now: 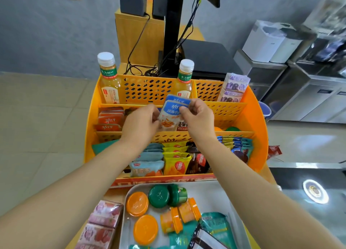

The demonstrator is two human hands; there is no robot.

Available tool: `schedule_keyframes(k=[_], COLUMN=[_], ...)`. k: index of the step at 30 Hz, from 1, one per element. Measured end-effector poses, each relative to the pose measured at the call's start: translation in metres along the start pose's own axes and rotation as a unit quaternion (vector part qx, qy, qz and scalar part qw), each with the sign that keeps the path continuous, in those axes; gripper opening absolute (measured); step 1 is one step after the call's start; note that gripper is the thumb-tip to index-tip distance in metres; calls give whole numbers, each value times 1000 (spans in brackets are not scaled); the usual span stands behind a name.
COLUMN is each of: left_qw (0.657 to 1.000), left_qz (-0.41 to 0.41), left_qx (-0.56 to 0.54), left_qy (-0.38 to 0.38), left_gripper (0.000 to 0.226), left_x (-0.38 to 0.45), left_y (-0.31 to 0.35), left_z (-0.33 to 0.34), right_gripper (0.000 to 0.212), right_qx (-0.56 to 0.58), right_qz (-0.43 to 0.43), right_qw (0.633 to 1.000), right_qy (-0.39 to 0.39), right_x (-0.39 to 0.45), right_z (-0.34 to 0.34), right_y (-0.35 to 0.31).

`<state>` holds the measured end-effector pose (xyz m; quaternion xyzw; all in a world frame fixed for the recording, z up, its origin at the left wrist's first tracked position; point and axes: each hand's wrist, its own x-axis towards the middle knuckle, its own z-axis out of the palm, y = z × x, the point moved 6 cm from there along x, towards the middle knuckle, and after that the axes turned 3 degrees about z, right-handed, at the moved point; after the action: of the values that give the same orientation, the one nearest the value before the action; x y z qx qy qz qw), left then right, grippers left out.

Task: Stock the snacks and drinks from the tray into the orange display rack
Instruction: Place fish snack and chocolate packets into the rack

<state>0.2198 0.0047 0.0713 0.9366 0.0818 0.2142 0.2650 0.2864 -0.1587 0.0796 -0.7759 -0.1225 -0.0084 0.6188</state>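
Both hands hold a small stack of blue-and-white snack packets (173, 111) above the middle tier of the orange display rack (256, 117). My left hand (141, 122) pinches the stack's left edge, my right hand (197, 115) grips its right edge. Below, the grey tray (221, 194) carries orange-lidded cups (137, 203), green-lidded cups (167, 194), teal packets (215, 228) and a black-and-white packet (204, 239). Two tea bottles (109, 80) stand in the rack's top tier.
Red packets (110, 120) fill the middle tier's left; the front tier holds light blue, yellow, brown and dark blue packets. A purple box (233, 88) stands top right. Pink cartons (102, 224) lie left of the tray. A black monitor stand and cables rise behind.
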Motion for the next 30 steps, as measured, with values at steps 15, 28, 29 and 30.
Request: schedule_keyframes(k=[15, 28, 29, 30], left_qw=[965, 937, 939, 941], left_qz=[-26, -103, -98, -88], left_qx=[241, 236, 237, 243], left_qy=[-101, -235, -227, -218], left_gripper=[43, 55, 54, 52], left_x=[-15, -13, -14, -14], left_y=[-11, -4, -3, -3], left_z=[19, 24, 23, 21], right_gripper=[23, 20, 21, 21], right_qx=[-494, -543, -539, -530], right_qz=[-160, -14, -14, -21], right_qw=[855, 835, 837, 844], right_qy=[14, -88, -88, -83], right_x=[-25, -15, -17, -20], right_z=[19, 35, 34, 32], right_y=[9, 21, 20, 17])
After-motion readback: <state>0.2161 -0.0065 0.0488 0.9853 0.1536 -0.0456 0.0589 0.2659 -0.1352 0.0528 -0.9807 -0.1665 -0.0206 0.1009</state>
